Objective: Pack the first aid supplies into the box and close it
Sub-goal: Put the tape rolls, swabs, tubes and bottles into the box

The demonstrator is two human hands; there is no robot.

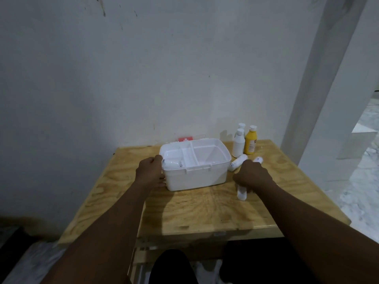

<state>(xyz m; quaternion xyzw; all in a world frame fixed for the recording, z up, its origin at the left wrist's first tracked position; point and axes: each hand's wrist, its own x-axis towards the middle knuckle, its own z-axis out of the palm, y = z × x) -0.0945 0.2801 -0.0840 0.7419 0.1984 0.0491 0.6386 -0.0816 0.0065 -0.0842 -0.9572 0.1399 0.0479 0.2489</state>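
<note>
An open white first aid box [196, 177] stands on the wooden table [205, 210]. Its lid [185, 139], with a red cross label, lies back behind it. A white roll [171, 163] lies in the box's left compartment. My left hand [150, 172] grips the box's left wall. My right hand [253, 175] rests knuckles up to the right of the box, closed over a white tube [241, 193] on the table. Two more white rolls [237, 162] [258, 159] lie just beyond that hand. Two white bottles [238, 143] and a yellow bottle [250, 141] stand upright at the back right.
A white wall [143, 78] rises right behind the table. A white pillar [320, 95] stands at the right, with pale floor [363, 181] beyond it. The table's front edge [205, 232] is near my body, with dark legs below.
</note>
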